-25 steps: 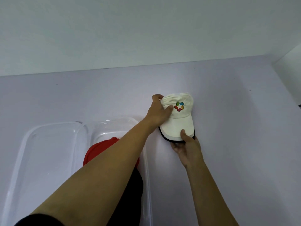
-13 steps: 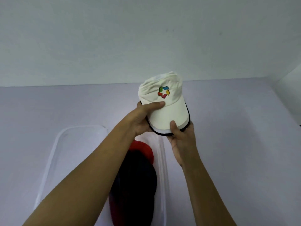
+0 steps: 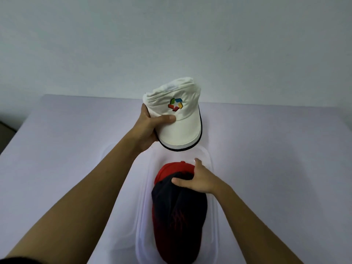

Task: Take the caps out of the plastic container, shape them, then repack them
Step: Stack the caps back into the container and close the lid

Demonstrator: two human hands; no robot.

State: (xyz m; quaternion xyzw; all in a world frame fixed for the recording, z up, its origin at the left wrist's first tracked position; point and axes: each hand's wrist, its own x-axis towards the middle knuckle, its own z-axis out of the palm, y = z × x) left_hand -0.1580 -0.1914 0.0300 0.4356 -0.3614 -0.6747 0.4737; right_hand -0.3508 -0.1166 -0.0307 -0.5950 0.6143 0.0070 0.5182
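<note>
A white cap [image 3: 177,119] with a coloured logo and a black-edged brim hangs in the air above the far end of the clear plastic container [image 3: 212,216]. My left hand [image 3: 150,128] grips it at the left side, thumb on top of the brim. Inside the container lies a black cap [image 3: 178,212] on top of a red cap [image 3: 176,167]. My right hand [image 3: 198,180] rests on the crown of the black cap, fingers spread over it, thumb pointing left.
The container stands on a pale lilac table [image 3: 276,168] against a white wall. The table's left edge [image 3: 21,128] drops off near the far left corner.
The white cap was lifted off the table and carried left over the container. My right hand let go of its brim and came down onto the black cap.
</note>
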